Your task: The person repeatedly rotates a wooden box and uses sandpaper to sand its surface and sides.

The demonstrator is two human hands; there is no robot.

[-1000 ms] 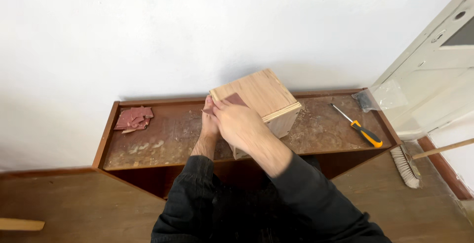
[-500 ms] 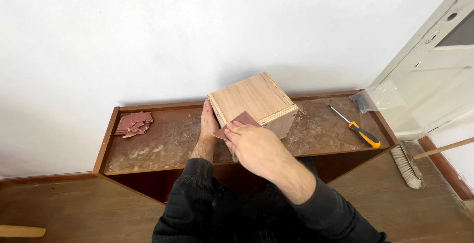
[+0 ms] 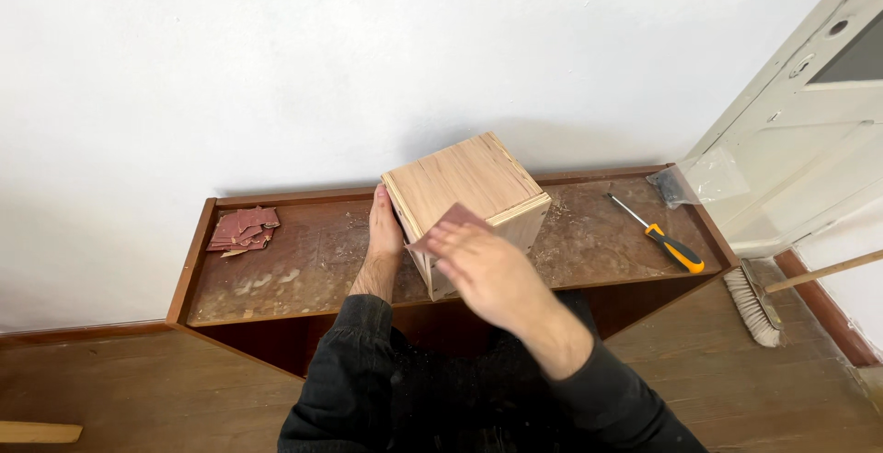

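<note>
while left hand (image 3: 384, 232) steadies wooden box (image 3: 469, 191), right hand (image 3: 487, 269) presses sandpaper (image 3: 448, 221).

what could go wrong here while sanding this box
The wooden box sits tilted on the dusty shelf top, steadied only by the left hand, so it may slip as the right hand rubs the sandpaper. Bare fingers near its edges risk splinters. The screwdriver could get knocked off.
</note>
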